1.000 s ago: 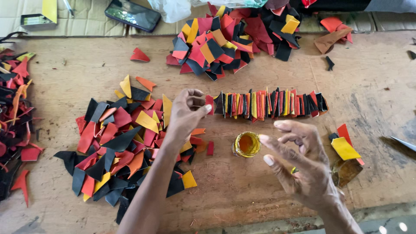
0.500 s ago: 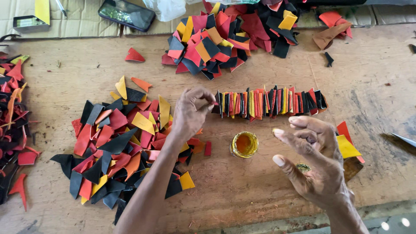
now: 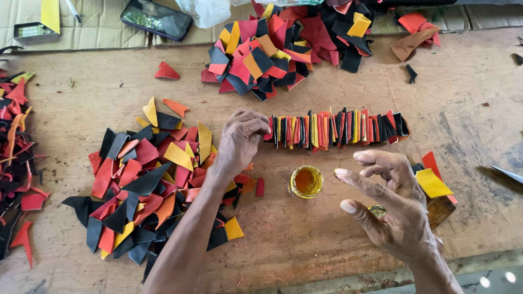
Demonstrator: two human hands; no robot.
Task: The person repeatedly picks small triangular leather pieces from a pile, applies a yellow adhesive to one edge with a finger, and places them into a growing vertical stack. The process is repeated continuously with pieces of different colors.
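Note:
My left hand presses its fingertips against the left end of a row of upright red, black, yellow and orange leather pieces standing edge to edge on the wooden table. My right hand hovers lower right with its fingers spread, holding nothing. A small round tin of amber glue sits between the two hands, just below the row. Under my left forearm spreads a loose heap of cut leather pieces.
A second heap of coloured pieces lies at the top centre. More scraps line the left edge. A dark phone and a small box rest on cardboard at the top left. Yellow and red pieces lie beside my right hand.
My left hand has moved up and right from the loose heap to the left end of the row. My right hand has stayed hovering with spread fingers.

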